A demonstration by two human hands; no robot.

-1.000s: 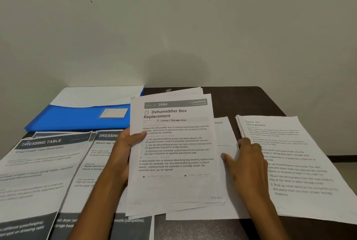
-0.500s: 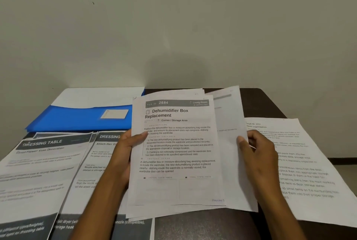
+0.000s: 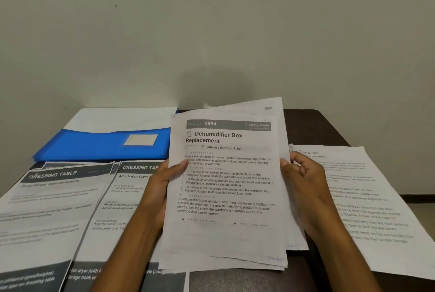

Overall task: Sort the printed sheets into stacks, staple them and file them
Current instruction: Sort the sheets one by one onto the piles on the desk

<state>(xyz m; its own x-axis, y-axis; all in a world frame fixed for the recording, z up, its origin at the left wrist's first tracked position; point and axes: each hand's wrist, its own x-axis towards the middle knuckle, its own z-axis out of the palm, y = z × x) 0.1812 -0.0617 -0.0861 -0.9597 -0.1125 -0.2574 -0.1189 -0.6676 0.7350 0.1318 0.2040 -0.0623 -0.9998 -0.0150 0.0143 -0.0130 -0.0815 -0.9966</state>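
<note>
**A:** Where is the bundle right now?

**B:** The sheaf of printed sheets (image 3: 226,193) is held up off the bench (image 3: 313,124), in front of the person, with the "Dehumidifier Box Replacement" page on top. The left hand (image 3: 162,188) grips its left edge, thumb curled over the front. The right hand (image 3: 303,186) holds the right side, fingers curled round the edge of a sheet that stands a little behind and to the right of the rest.

**A:** How would you expect it to handle?

**B:** Light and floppy, I'd say. The sheets are thin, the bottom corners fan apart, and the edges are not square. Loose paper like this probably slides on itself, so a one-sided pinch would let the far side droop.

**A:** So where should one take hold?

**B:** At both long edges, about mid-height, as now. To square it, I'd loosen the grip and tap the bottom edge on the bench.

**A:** Where could it go?

**B:** There are the stack of sheets at the right (image 3: 367,200), the "Dressing Table" sheets (image 3: 54,200) at the left, and the blue folder (image 3: 101,146) at the back left. I see no stapler.
</note>
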